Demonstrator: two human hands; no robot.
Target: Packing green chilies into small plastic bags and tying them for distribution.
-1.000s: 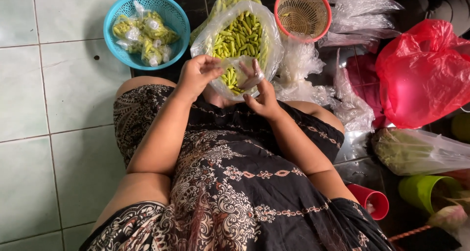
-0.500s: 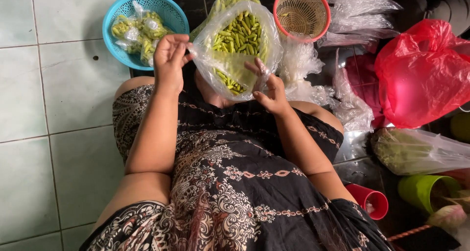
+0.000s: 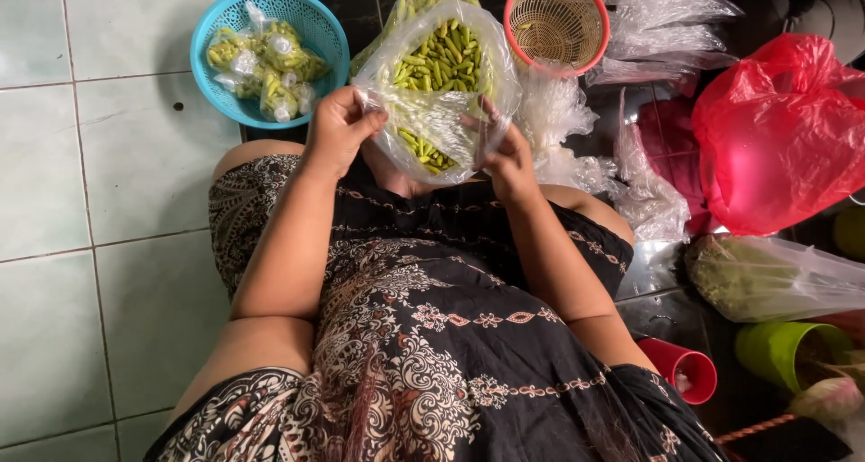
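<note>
A large clear plastic bag [image 3: 439, 88] full of green chillies lies in front of my knees. My left hand [image 3: 335, 130] pinches the bag's left rim. On the bag's right side my right hand [image 3: 506, 158] grips the plastic with its fingers inside the opening. Both hands hold the mouth of the bag spread apart, and the chillies show through it. I sit on the floor in a dark patterned dress.
A blue basket [image 3: 311, 29] at the upper left holds several small tied bags of chillies. A pink mesh basket [image 3: 556, 20] stands behind the big bag. Loose clear bags [image 3: 667, 29], a red plastic bag [image 3: 779, 133], a red cup [image 3: 685, 372] and a green cup [image 3: 784, 349] crowd the right.
Both hands have moved apart from the middle of the bag to its two sides, and the bag's mouth is now stretched wider.
</note>
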